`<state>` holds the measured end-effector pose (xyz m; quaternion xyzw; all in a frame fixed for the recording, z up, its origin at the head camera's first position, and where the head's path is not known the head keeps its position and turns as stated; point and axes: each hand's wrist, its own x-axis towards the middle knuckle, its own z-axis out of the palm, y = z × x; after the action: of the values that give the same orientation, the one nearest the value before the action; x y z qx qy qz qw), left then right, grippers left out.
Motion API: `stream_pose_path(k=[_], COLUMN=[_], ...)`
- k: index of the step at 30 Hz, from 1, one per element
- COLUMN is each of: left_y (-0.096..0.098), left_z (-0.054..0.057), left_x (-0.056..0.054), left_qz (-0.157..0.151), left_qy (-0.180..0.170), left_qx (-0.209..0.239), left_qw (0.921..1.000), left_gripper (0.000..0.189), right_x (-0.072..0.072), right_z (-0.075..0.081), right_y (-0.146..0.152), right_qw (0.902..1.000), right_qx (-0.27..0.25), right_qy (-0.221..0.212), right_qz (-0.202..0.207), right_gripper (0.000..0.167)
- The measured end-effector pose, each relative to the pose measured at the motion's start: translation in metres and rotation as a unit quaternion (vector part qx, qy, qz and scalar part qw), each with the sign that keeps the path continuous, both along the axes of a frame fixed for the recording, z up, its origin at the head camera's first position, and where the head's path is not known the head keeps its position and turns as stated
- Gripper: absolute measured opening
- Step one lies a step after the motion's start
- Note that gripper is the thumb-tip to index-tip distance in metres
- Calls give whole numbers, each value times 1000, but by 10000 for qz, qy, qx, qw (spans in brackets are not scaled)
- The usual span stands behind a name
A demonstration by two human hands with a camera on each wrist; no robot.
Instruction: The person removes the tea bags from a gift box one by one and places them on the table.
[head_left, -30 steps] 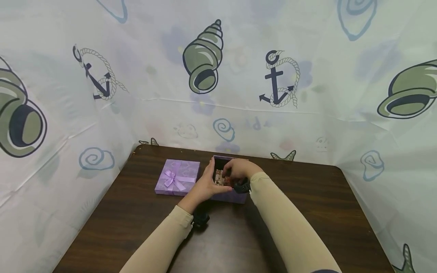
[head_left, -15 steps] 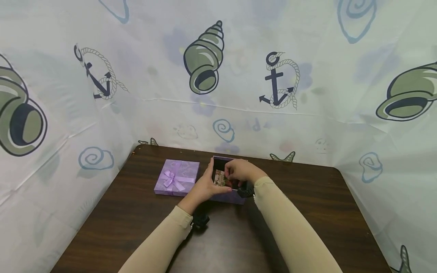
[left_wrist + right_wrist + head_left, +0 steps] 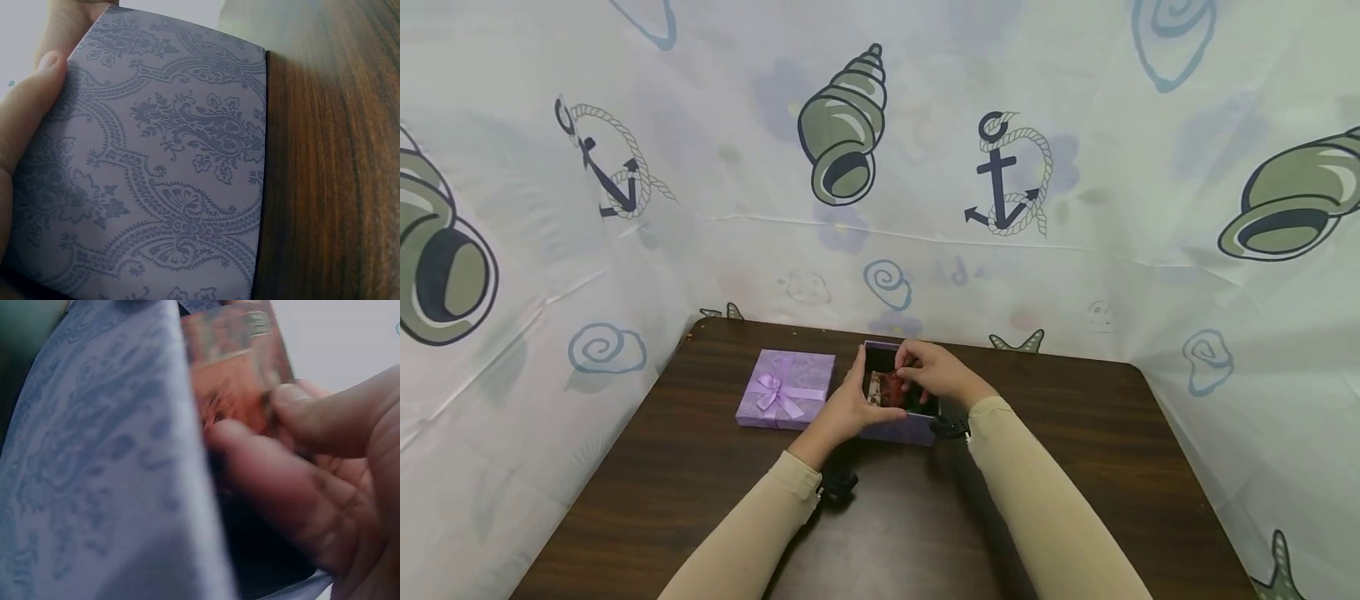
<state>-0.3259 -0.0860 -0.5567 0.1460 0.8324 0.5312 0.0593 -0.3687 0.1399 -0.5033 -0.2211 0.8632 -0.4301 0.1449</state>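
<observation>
A purple patterned gift box (image 3: 898,431) stands uncovered on the table, its inside black. My left hand (image 3: 842,410) grips its left side, fingers along the left wall and thumb across the near rim. In the left wrist view the thumb (image 3: 47,81) lies at the edge of the box's patterned wall (image 3: 169,156). My right hand (image 3: 942,372) is over the opening, pinching a reddish printed card (image 3: 228,381) between thumb and fingers. A cream patterned strip (image 3: 875,387) shows beside the card, inside the box. The right wrist view is blurred.
Left of the box lies its purple lid (image 3: 801,371) with a ribbon bow (image 3: 777,395). Both rest on a dark wooden table (image 3: 1045,467). A white printed curtain (image 3: 925,192) closes in the back and sides. Each wrist wears a small black camera.
My right hand has shifted slightly right and its fingers have drawn up, with the reddish card now showing more between them. The left hand stays on the box.
</observation>
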Motion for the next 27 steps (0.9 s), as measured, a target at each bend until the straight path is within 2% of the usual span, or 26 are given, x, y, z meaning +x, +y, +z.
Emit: stream_pose_path(k=[12, 19, 22, 27], left_y=[0, 0, 1, 1], left_z=[-2, -2, 0, 1], left_x=[0, -2, -1, 1], left_qz=[-17, 13, 51, 63], left_qy=[-23, -13, -47, -156], left_qx=[-27, -130, -209, -82], left_qw=[10000, 9999, 9998, 9998], left_gripper=[148, 149, 147, 146], right_x=[4, 8, 8, 13], right_z=[-9, -13, -12, -14], right_y=[4, 9, 12, 16], right_qw=[9974, 9907, 9863, 9705], right_qx=[-409, -1135, -1497, -2312], right_qy=[332, 410, 289, -14], right_qz=[-494, -623, -638, -690], right_gripper=[10, 15, 20, 31])
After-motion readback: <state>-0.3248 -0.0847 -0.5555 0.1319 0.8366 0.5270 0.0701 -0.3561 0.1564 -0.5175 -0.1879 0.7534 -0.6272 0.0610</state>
